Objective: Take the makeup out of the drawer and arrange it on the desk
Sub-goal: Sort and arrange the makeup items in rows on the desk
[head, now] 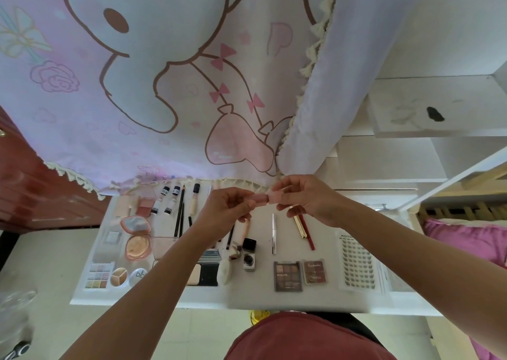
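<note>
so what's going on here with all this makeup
A person holds a small pink tube between both hands, the left hand pinching one end and the right hand the other, above the desk. Much makeup already lies on the desk: pencils, palettes, an open compact and a lash tray. Whether the tube is being opened or closed cannot be told.

We read "blb" on the round white lid (pixel 141 275) near the counter's (pixel 260 296) front edge, and "XOYO" atop the lash card (pixel 356 263). The red palette's (pixel 313 272) script stays illegible to us.
</note>
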